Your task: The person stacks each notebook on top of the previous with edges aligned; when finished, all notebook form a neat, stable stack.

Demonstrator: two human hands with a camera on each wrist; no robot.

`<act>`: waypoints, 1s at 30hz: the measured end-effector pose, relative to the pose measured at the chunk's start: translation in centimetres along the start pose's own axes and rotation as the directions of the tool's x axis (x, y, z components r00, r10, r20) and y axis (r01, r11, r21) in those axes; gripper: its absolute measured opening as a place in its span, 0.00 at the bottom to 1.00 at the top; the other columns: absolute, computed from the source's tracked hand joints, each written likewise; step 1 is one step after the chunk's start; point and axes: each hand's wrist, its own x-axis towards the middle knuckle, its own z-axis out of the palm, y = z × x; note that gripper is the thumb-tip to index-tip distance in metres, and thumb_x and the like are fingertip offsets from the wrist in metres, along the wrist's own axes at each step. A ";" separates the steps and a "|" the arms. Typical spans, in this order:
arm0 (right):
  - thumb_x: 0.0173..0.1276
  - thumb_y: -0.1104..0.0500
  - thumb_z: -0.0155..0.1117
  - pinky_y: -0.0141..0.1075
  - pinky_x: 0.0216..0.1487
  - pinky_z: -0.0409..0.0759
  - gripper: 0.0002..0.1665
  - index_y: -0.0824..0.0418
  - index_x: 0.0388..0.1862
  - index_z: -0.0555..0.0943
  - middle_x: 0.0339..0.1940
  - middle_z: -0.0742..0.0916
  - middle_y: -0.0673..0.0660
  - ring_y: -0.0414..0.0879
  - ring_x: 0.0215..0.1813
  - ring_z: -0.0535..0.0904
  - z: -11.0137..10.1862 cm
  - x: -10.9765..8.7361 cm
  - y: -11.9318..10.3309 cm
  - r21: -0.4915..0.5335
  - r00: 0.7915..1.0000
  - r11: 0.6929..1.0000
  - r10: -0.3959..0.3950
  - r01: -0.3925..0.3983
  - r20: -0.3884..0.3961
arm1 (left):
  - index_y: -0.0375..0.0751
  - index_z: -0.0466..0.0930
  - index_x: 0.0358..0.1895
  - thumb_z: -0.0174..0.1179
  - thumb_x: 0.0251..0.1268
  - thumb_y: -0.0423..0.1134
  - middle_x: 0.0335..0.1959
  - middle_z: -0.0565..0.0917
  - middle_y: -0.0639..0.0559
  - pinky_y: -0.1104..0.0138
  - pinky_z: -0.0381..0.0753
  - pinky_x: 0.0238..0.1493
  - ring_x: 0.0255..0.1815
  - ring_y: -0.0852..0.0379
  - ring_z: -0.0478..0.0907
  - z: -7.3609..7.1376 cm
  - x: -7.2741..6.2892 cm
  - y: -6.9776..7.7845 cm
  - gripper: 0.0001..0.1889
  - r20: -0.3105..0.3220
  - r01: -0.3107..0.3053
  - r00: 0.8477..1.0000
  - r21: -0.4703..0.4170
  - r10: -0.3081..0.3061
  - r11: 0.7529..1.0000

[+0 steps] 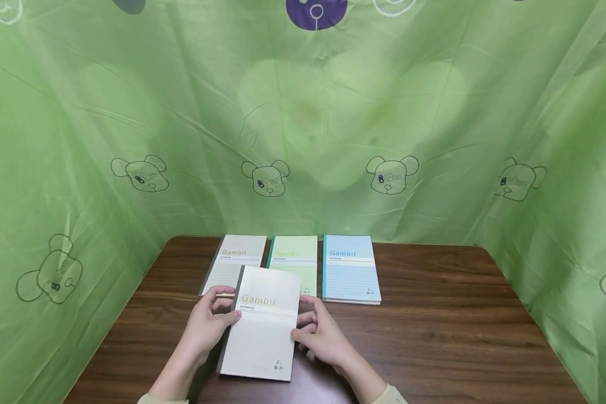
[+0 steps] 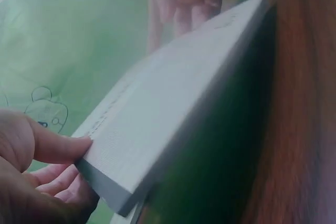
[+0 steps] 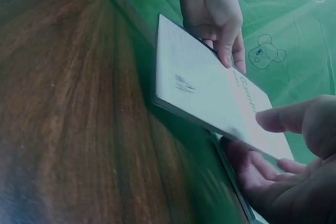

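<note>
Nearest, pale cuffs on both forearms were cut off by the lower edge of the head view. The left hand pinched the dark spine edge of a white rectangular paper notebook with a grey spine, its thumb on the cover and its other fingers partly hidden beneath. The right hand pinched the opposite long edge, thumb on top, fingers curled below and partly out of sight. The notebook was between the two hands, tilted and raised off the brown wood-grain table. Its cover bore "Gambit" in gold, smaller dark print under that and a mark low in the corner near the right hand, whose characters were hard to read; in the left wrist view the print was blurred. Just beyond the left hand lay a second white notebook with a dark spine, its lower corner covered by the held one. Beyond the gap between the hands was a pale green notebook, also partly covered, and beyond the right hand a light blue notebook in full view. Farthest from both hands hung a green fabric curtain with outlined animal heads, some cut off at the top.
</note>
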 end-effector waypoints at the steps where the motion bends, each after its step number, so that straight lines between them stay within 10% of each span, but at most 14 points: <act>1: 0.70 0.67 0.74 0.39 0.36 0.85 0.49 0.63 0.85 0.61 0.54 0.88 0.63 0.54 0.39 0.87 -0.1 0.0 -0.2 0.005 1.000 1.000 -0.017 0.017 -0.014 | 0.40 0.76 0.68 0.70 0.68 0.22 0.45 0.90 0.42 0.59 0.84 0.42 0.40 0.48 0.89 0.3 0.2 0.0 0.27 -0.008 -0.001 1.000 -0.016 0.001 1.000; 22: 0.75 0.70 0.69 0.34 0.50 0.82 0.42 0.56 0.86 0.69 0.68 0.80 0.67 0.47 0.46 0.85 -5.7 1.7 -1.6 0.079 0.956 0.993 -0.065 0.091 -0.287 | 0.43 0.85 0.62 0.74 0.62 0.27 0.38 0.87 0.49 0.64 0.79 0.36 0.37 0.54 0.83 7.5 5.6 3.8 0.24 -0.056 -0.063 0.997 -0.320 0.048 0.945; 30: 0.77 0.68 0.68 0.31 0.50 0.82 0.38 0.56 0.84 0.71 0.70 0.82 0.67 0.52 0.54 0.85 -10.1 2.9 -2.7 -0.013 0.930 0.996 -0.085 0.086 -0.356 | 0.46 0.85 0.69 0.63 0.59 0.21 0.50 0.82 0.42 0.63 0.80 0.39 0.43 0.52 0.80 11.8 7.5 5.4 0.32 -0.029 -0.078 0.997 -0.391 0.072 0.917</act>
